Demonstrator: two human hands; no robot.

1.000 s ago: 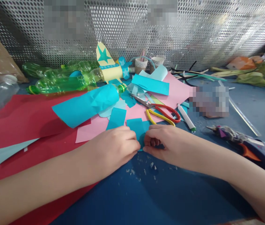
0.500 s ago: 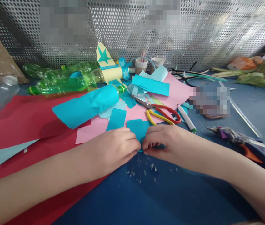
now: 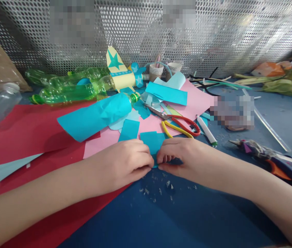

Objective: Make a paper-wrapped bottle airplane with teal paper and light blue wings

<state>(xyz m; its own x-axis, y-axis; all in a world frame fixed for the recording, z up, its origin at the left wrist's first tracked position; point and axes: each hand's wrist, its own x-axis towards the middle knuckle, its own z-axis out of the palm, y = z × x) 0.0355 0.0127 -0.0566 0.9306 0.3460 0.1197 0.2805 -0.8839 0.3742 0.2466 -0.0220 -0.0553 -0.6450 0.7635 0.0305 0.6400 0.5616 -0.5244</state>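
A blue sheet of paper (image 3: 154,142) lies between my hands, its near edge pinched by both. My left hand (image 3: 129,160) is closed on the left part of that edge, and my right hand (image 3: 178,155) pinches it just to the right, thumb below and fingers curled. The fingertips of the two hands almost meet. Just beyond the left hand is a smaller blue paper strip (image 3: 129,130). Scissors (image 3: 170,119) with one red and one yellow handle rest past the right hand, beside a white marker (image 3: 206,130) with a green end.
A bottle wrapped in blue paper (image 3: 94,115) lies on red paper (image 3: 32,127). Behind it are green bottles (image 3: 68,93) and a yellow paper rocket (image 3: 122,81). A glue gun (image 3: 277,162) sits at right. Small scraps (image 3: 156,191) dot the blue table (image 3: 187,217).
My left hand has slid very slightly left along the paper's near edge. The right hand keeps its pinch, and the view has shifted a little.
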